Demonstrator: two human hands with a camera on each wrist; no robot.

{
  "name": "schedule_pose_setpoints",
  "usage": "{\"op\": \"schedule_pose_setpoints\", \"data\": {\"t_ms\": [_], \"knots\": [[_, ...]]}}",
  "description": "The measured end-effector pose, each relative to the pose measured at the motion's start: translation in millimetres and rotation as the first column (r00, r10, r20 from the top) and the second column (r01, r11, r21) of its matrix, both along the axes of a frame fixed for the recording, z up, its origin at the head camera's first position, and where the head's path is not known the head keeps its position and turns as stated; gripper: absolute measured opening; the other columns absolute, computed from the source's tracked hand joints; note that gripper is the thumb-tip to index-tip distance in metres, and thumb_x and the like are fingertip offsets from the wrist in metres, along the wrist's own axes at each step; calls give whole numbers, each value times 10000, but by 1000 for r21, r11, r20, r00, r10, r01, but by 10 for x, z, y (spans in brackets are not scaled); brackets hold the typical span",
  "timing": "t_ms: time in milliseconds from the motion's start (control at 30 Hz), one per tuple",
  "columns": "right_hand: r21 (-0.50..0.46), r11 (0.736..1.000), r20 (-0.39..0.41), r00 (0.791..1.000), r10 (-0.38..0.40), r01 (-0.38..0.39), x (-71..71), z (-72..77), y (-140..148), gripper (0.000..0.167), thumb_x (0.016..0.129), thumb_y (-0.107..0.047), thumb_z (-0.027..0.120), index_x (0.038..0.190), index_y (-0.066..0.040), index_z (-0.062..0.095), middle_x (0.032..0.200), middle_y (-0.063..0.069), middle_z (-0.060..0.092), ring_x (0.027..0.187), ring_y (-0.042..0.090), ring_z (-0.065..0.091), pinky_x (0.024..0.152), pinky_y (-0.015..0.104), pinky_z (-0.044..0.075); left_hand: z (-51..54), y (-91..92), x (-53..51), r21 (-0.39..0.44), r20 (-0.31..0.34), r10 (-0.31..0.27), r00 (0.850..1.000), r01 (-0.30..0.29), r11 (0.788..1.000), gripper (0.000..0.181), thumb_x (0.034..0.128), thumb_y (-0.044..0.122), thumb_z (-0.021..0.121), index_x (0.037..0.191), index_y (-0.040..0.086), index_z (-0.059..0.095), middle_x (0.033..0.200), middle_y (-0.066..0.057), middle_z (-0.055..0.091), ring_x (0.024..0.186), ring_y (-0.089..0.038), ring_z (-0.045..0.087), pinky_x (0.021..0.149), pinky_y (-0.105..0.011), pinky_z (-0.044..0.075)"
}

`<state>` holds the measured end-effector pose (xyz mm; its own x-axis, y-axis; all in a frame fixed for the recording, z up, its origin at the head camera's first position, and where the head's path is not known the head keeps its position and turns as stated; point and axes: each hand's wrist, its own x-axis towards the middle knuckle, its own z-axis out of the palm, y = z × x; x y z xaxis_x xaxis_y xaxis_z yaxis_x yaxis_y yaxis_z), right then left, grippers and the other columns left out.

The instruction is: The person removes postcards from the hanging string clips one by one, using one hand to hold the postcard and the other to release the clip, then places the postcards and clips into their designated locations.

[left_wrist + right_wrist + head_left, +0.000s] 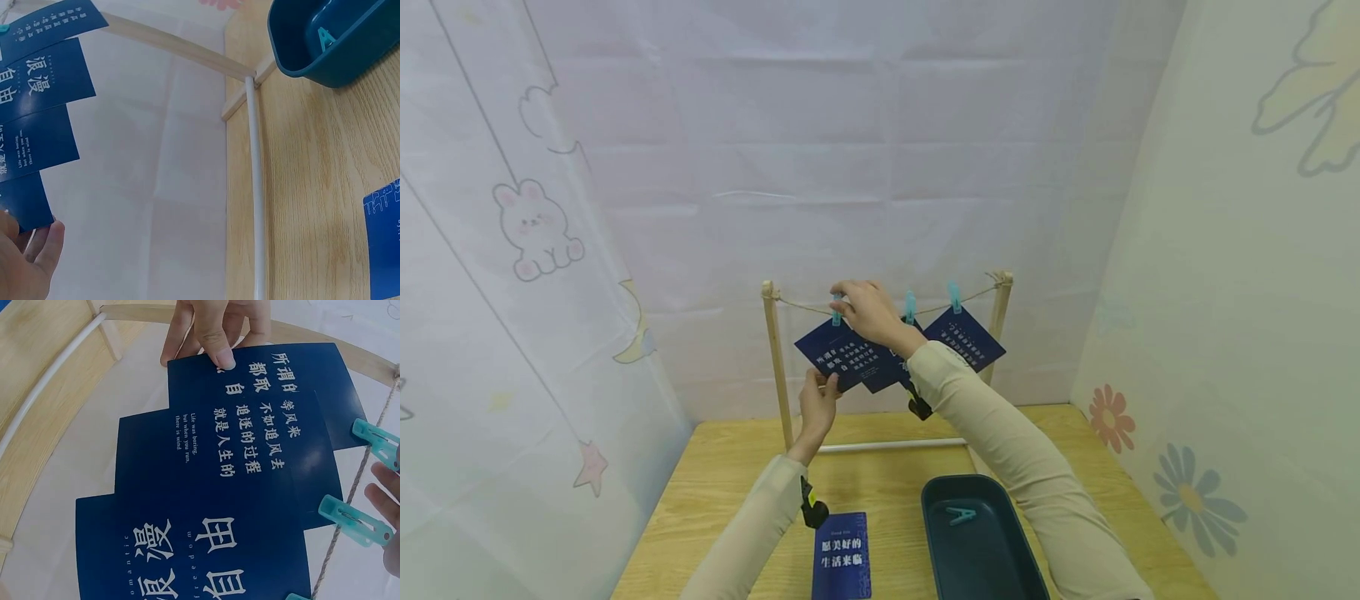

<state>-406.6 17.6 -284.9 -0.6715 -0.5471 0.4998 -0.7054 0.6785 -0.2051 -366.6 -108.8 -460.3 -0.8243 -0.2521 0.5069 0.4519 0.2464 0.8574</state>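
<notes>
A dark blue card [820, 343] with white print hangs at the left end of a twine line [801, 307]. My left hand [817, 406] pinches its lower edge, thumb in front, as the right wrist view shows. My right hand [871, 315] is up at the line, its thumb and fingers around the teal clothespin [837, 319] at the top of that card. More blue cards overlap it to the right, held by teal clothespins [356, 520]. The rightmost card [964, 337] hangs from its own clothespin [954, 297]. My right forearm hides part of the cards in the head view.
A wooden frame [777, 362] with a white bottom bar [891, 446] carries the line. On the wooden table [722, 475] lies another blue card [841, 557]. Right of it stands a dark teal tray [985, 567] with one clothespin [961, 516] inside. Printed cloth walls surround the table.
</notes>
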Motion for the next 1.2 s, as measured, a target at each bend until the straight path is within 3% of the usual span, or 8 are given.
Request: {"op": "schedule_pose_setpoints", "data": {"t_ms": [233, 367, 500, 600, 733, 833, 1200], "knots": [[-38, 999, 18, 999, -30, 30, 3, -3, -51, 296, 1018, -195, 581, 1272, -46, 608, 1183, 85, 667, 1051, 220, 628, 1118, 396, 327, 18, 8, 23, 43, 15, -15, 1000, 14, 999, 101, 987, -45, 551, 1055, -106, 509, 970, -294, 610, 827, -455, 677, 701, -452, 613], [-54, 997, 49, 997, -53, 55, 30, 12, -89, 237, 999, -73, 582, 1233, -52, 611, 1125, 77, 676, 1041, 215, 625, 1120, 409, 318, 22, 1, 32, 32, 10, -4, 1000, 4, 999, 91, 984, -51, 554, 1043, -107, 512, 953, -287, 610, 810, -452, 680, 680, -423, 618], [-94, 993, 78, 995, -60, 67, 50, 16, -116, 292, 927, 55, 554, 1196, -43, 614, 1094, 69, 683, 1058, 208, 629, 1133, 418, 302, 30, -3, 36, 28, 7, 2, 1000, -3, 1000, 90, 981, -57, 554, 1043, -107, 514, 944, -286, 610, 803, -452, 679, 679, -438, 616], [-123, 989, 85, 994, -71, 81, 54, 11, -132, 302, 895, 66, 556, 1173, -36, 616, 1056, 55, 700, 1045, 204, 637, 1122, 412, 318, 36, -4, 41, 35, 22, 1, 1000, -2, 999, 98, 981, -56, 555, 1059, -103, 521, 951, -287, 611, 812, -451, 676, 687, -445, 615], [-156, 983, 86, 993, -82, 94, 60, 0, -148, 268, 883, 55, 576, 1133, -27, 628, 1011, 67, 718, 936, 199, 672, 878, 343, 519, 31, -8, 43, 36, 32, -1, 999, 0, 999, 98, 980, -56, 557, 1064, -96, 528, 951, -281, 612, 812, -444, 677, 670, -405, 619], [-177, 980, 84, 993, -81, 95, 65, -10, -154, 248, 880, 60, 588, 1109, -22, 633, 1003, 85, 716, 859, 192, 688, 629, 288, 542, 22, -11, 46, 23, 20, -1, 1000, 1, 1000, 97, 978, -60, 557, 1062, -97, 525, 940, -279, 611, 802, -443, 678, 649, -380, 621], [-237, 967, 113, 991, -69, 95, 76, -13, -160, 207, 902, 74, 581, 1079, -21, 626, 992, 101, 707, 862, 193, 688, 623, 287, 544, 27, -32, 42, 9, 7, -4, 1000, 4, 1000, 99, 975, -54, 568, 1057, -91, 527, 921, -270, 612, 783, -436, 684, 642, -357, 621]]}}
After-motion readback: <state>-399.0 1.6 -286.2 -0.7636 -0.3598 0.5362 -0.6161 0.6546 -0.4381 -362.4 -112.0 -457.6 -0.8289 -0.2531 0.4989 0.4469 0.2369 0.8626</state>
